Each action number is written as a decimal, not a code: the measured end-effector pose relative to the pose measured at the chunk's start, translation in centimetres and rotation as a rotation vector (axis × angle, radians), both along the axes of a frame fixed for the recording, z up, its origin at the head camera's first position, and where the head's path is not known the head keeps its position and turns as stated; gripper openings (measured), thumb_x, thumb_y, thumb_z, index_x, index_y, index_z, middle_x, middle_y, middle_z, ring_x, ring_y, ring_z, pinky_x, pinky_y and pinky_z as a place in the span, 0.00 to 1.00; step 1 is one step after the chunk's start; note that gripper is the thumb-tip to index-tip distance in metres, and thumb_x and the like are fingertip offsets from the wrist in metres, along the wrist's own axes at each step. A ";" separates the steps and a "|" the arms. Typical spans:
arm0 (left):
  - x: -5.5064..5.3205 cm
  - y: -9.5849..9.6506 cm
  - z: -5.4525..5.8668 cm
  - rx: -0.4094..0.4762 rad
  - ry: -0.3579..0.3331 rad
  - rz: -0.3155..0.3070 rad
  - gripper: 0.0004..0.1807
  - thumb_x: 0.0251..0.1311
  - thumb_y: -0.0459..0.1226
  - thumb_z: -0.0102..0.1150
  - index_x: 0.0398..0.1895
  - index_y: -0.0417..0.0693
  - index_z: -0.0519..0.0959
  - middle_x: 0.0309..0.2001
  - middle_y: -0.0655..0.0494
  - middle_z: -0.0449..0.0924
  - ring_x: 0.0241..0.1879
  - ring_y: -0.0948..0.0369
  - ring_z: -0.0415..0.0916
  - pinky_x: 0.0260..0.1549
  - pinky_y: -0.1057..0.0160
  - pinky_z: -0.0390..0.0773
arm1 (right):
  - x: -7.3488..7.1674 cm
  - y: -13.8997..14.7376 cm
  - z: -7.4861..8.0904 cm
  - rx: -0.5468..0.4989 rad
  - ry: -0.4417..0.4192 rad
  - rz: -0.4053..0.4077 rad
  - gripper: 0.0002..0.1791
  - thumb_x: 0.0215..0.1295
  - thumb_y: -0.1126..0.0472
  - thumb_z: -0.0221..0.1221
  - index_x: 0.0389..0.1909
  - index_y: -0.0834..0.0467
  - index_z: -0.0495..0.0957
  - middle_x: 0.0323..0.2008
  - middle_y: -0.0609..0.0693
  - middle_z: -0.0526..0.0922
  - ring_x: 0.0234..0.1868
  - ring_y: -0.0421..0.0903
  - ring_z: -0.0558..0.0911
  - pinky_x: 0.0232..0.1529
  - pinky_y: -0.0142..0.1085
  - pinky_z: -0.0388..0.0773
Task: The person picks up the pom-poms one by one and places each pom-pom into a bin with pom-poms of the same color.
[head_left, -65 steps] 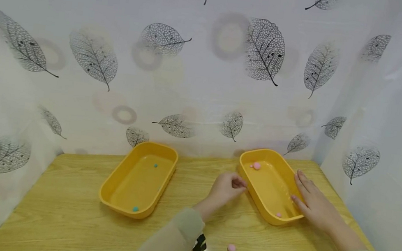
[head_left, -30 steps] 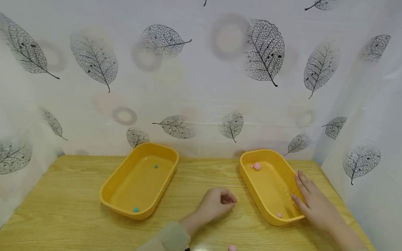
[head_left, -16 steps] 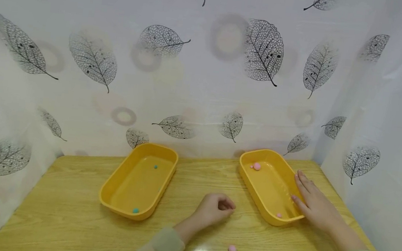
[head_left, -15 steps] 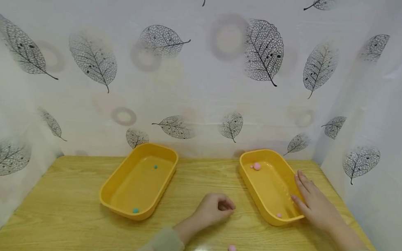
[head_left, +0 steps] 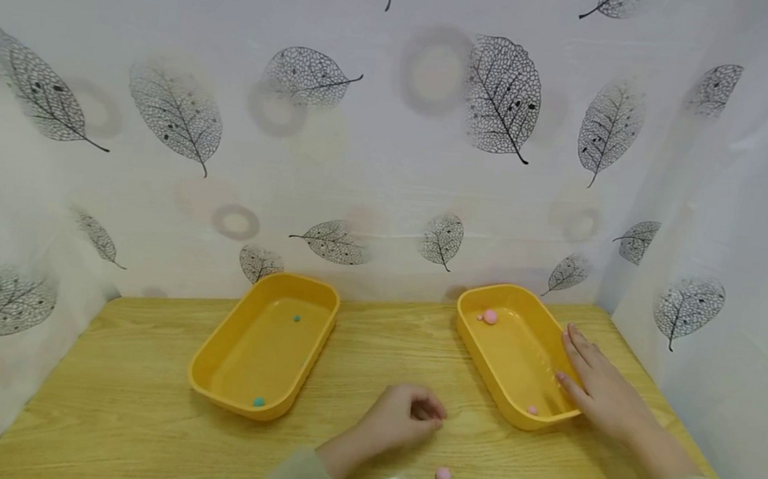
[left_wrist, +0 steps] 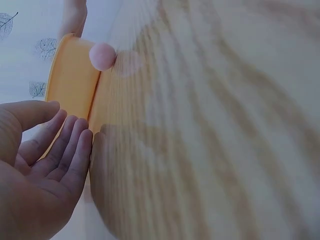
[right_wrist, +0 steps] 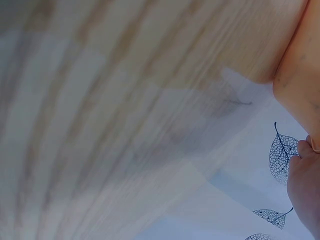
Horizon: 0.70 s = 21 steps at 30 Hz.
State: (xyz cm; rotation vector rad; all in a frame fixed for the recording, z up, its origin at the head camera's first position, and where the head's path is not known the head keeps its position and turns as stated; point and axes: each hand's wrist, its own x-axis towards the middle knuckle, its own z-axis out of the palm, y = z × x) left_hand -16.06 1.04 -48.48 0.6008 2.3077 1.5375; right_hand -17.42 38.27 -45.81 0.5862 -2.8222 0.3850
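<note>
My left hand [head_left: 399, 415] hovers low over the table, left of the right-hand yellow tray [head_left: 493, 374], fingers loosely curved. Nothing sits in its palm in the left wrist view. A small pink ball [head_left: 443, 475] lies on the wood just in front of that hand; the left wrist view shows the ball [left_wrist: 102, 56] beyond the fingertips. Straight fingers of my right hand [head_left: 602, 387] rest on this tray's right rim, its thumb over the inside. Inside are a larger pink ball [head_left: 490, 316], a tiny one beside it, and another pink ball [head_left: 532, 410] at the near end.
A second yellow tray [head_left: 206, 365] stands to the left, holding a teal ball [head_left: 259, 402] near its front and a smaller teal ball [head_left: 297, 318] farther back. A leaf-patterned curtain [head_left: 380, 152] borders the wooden table [head_left: 124, 399] behind and at the sides.
My left hand has drawn away from the right tray's left side, toward the front of the table, nearer the loose pink ball. My right hand and both trays have stayed put.
</note>
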 end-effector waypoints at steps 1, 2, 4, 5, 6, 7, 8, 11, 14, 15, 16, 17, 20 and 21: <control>0.1 -0.1 0.0 0.000 -0.008 -0.005 0.03 0.64 0.29 0.71 0.38 0.44 0.89 0.37 0.56 0.89 0.33 0.74 0.78 0.36 0.75 0.80 | 0.0 0.0 0.0 0.001 -0.001 0.000 0.39 0.81 0.53 0.54 0.81 0.72 0.55 0.81 0.72 0.56 0.79 0.74 0.60 0.76 0.17 0.22; 0.2 -0.1 0.1 -0.001 -0.013 -0.009 0.03 0.64 0.29 0.71 0.38 0.44 0.89 0.37 0.56 0.89 0.33 0.74 0.78 0.36 0.75 0.80 | 0.0 0.0 0.0 0.002 -0.002 0.000 0.39 0.81 0.53 0.54 0.80 0.73 0.55 0.81 0.72 0.56 0.79 0.74 0.60 0.75 0.16 0.22; 0.4 -0.2 0.2 0.002 -0.019 -0.016 0.02 0.64 0.29 0.71 0.38 0.43 0.89 0.36 0.56 0.89 0.33 0.74 0.78 0.36 0.75 0.81 | 0.0 0.0 0.1 0.002 -0.004 -0.001 0.39 0.81 0.53 0.54 0.80 0.73 0.55 0.81 0.72 0.55 0.79 0.75 0.60 0.75 0.16 0.22; 0.5 -0.2 0.2 0.003 -0.021 -0.020 0.02 0.64 0.29 0.71 0.37 0.43 0.89 0.36 0.56 0.89 0.33 0.74 0.78 0.36 0.75 0.81 | 0.0 0.0 0.1 0.002 -0.006 -0.001 0.39 0.81 0.53 0.54 0.80 0.73 0.55 0.81 0.72 0.55 0.79 0.75 0.60 0.75 0.16 0.22; 0.6 -0.2 0.2 0.005 -0.020 -0.024 0.02 0.64 0.29 0.71 0.37 0.43 0.89 0.36 0.56 0.89 0.33 0.74 0.78 0.36 0.76 0.81 | 0.0 -0.1 0.1 0.001 -0.008 -0.001 0.39 0.81 0.53 0.53 0.80 0.73 0.55 0.81 0.72 0.55 0.79 0.75 0.60 0.75 0.17 0.22; 0.6 -0.3 0.2 0.011 -0.016 -0.032 0.02 0.63 0.29 0.71 0.37 0.42 0.89 0.36 0.55 0.89 0.33 0.75 0.78 0.36 0.76 0.81 | -0.1 -0.1 0.1 0.001 -0.008 -0.001 0.39 0.81 0.53 0.53 0.80 0.73 0.55 0.81 0.72 0.55 0.79 0.75 0.60 0.75 0.17 0.22; 0.7 -0.3 0.2 0.014 -0.016 -0.038 0.02 0.63 0.29 0.71 0.38 0.41 0.89 0.36 0.54 0.89 0.33 0.75 0.78 0.37 0.76 0.81 | 0.0 -0.1 0.2 0.001 -0.009 -0.001 0.39 0.81 0.53 0.54 0.80 0.73 0.56 0.81 0.73 0.56 0.79 0.75 0.60 0.75 0.16 0.22; 0.9 -0.5 0.3 0.025 -0.026 -0.061 0.03 0.63 0.29 0.72 0.39 0.40 0.89 0.37 0.53 0.90 0.33 0.75 0.78 0.37 0.76 0.81 | 0.0 -0.1 0.1 0.000 -0.006 0.002 0.39 0.81 0.53 0.53 0.80 0.73 0.56 0.81 0.73 0.56 0.79 0.74 0.60 0.75 0.16 0.22; 1.3 -0.7 0.6 0.035 -0.055 -0.080 0.04 0.64 0.30 0.72 0.40 0.40 0.89 0.36 0.54 0.89 0.33 0.75 0.79 0.37 0.76 0.82 | 0.0 0.0 0.1 0.000 0.002 0.006 0.39 0.81 0.53 0.54 0.80 0.73 0.56 0.81 0.73 0.56 0.80 0.73 0.59 0.74 0.15 0.22; 1.4 -0.8 0.6 0.040 -0.063 -0.088 0.04 0.64 0.30 0.72 0.40 0.39 0.88 0.36 0.54 0.89 0.33 0.75 0.79 0.37 0.76 0.82 | 0.0 0.0 0.1 0.000 0.003 0.007 0.39 0.81 0.53 0.54 0.80 0.74 0.56 0.81 0.73 0.56 0.80 0.73 0.59 0.74 0.15 0.22; 1.5 -0.9 0.7 0.047 -0.071 -0.094 0.05 0.64 0.30 0.72 0.41 0.39 0.88 0.36 0.54 0.89 0.33 0.74 0.79 0.37 0.76 0.82 | 0.0 0.0 0.1 -0.001 0.003 0.007 0.39 0.81 0.53 0.54 0.80 0.74 0.56 0.81 0.73 0.56 0.81 0.73 0.59 0.74 0.15 0.22; 1.6 -0.9 0.8 0.053 -0.080 -0.100 0.05 0.64 0.30 0.72 0.41 0.39 0.88 0.35 0.54 0.89 0.33 0.74 0.79 0.37 0.76 0.82 | 0.0 0.0 0.1 -0.001 0.003 0.007 0.39 0.81 0.53 0.54 0.80 0.74 0.56 0.81 0.73 0.56 0.81 0.72 0.59 0.74 0.15 0.22; 2.0 -1.1 0.8 0.072 -0.095 -0.120 0.06 0.62 0.28 0.72 0.41 0.37 0.88 0.35 0.53 0.89 0.32 0.74 0.79 0.37 0.76 0.82 | 0.0 0.0 0.0 -0.001 0.000 0.005 0.39 0.81 0.53 0.54 0.80 0.74 0.56 0.81 0.73 0.56 0.80 0.73 0.59 0.74 0.15 0.22; 2.0 -1.1 0.8 0.078 -0.103 -0.128 0.07 0.61 0.28 0.73 0.41 0.37 0.88 0.35 0.53 0.89 0.32 0.74 0.80 0.37 0.76 0.82 | 0.0 0.0 0.1 -0.002 -0.003 0.004 0.39 0.81 0.53 0.54 0.80 0.74 0.56 0.81 0.73 0.56 0.80 0.73 0.59 0.74 0.15 0.22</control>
